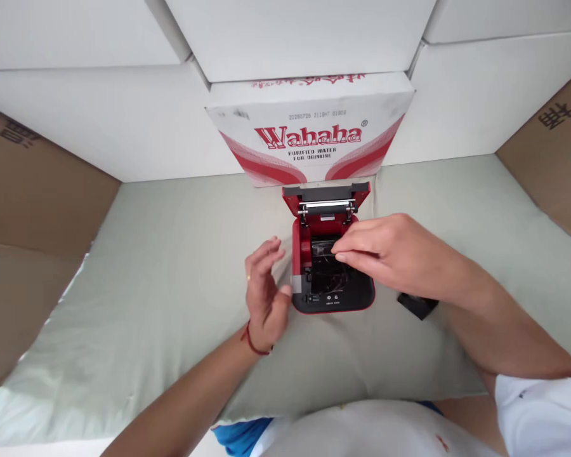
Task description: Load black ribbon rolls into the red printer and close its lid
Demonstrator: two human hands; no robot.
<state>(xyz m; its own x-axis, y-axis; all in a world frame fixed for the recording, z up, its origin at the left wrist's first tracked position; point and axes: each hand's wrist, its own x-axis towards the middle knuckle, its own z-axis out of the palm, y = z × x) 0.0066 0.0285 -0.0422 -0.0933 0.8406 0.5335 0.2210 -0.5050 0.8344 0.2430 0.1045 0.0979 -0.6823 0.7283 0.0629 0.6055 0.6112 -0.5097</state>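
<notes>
A red and black label printer point(333, 298) sits on the cloth with its lid point(326, 193) raised. Inside it lies glossy black film point(324, 266), spread across the open bay. My right hand point(385, 251) reaches over the printer's right side, its thumb and forefinger pinched at the film's upper right edge. To the left of the printer, my left hand point(268, 292) is open, fingers apart and curved, with the thumb close to the printer's left side. A grey patch point(296, 284) shows at that side.
Behind the printer stands a white and red Wahaha water box point(314, 139), with large white boxes point(295, 38) above and beside it. Brown cartons point(33, 235) flank the pale green cloth point(171, 266). A small black piece point(416, 306) lies under my right forearm.
</notes>
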